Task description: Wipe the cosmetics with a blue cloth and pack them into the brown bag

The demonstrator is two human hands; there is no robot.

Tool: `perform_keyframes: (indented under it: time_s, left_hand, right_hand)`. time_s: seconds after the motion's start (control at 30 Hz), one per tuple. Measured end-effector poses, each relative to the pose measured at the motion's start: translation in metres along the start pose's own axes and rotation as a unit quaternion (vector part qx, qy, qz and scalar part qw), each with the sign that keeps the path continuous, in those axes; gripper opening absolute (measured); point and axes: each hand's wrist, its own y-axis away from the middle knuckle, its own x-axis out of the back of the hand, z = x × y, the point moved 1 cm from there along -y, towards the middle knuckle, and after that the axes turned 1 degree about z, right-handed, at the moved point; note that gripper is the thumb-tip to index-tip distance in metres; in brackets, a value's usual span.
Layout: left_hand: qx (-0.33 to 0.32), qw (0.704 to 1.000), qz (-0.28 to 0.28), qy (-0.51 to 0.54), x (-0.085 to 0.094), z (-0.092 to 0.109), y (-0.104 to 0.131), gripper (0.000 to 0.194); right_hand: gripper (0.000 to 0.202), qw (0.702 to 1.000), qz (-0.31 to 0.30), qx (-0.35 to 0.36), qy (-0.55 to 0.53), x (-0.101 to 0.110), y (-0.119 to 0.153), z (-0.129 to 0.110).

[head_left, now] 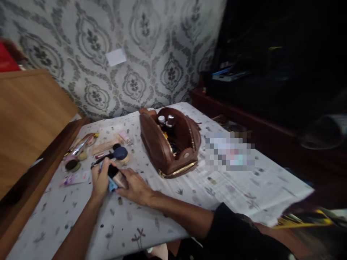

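Over the left half of the cloth-covered table, my right hand [135,186] is closed round a small bottle [119,179] with a black cap and beige body. My left hand [101,177] touches its cap end, fingers closed on a light-blue item [112,185] beneath the bottle. Just beyond the hands sits a round jar [121,154] with a dark-blue lid. A pink-and-white tube [76,178] lies left of my left hand. Brushes [79,147] and other cosmetics lie farther left. The brown bag [154,144] stands unzipped, with bottles [170,121] inside.
A patterned cloth [211,202] covers the table. Near its right edge lies a pixelated item [230,151]. A wooden panel [32,108] borders the left side, patterned wallpaper [146,54] rises behind, and dark red furniture [244,126] stands to the right.
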Motion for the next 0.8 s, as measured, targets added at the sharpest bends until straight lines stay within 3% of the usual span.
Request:
perform_keyframes:
  time_s: [0.13,0.27,0.8]
  left_hand:
    - [0.033,0.999,0.009,0.03,-0.003,-0.009,-0.005,0.054]
    - [0.053,0.998,0.032,0.029,-0.001,-0.017,-0.01,0.054]
    - [0.039,0.993,0.09,-0.061,0.021,-0.045,-0.032,0.053]
  right_hand:
    - [0.079,1.0,0.012,0.024,-0.005,-0.001,0.003,0.001]
    - [0.083,0.999,0.016,0.039,0.003,-0.003,0.004,0.004]
    - [0.053,0.997,0.036,0.044,0.054,0.0,0.002,0.009]
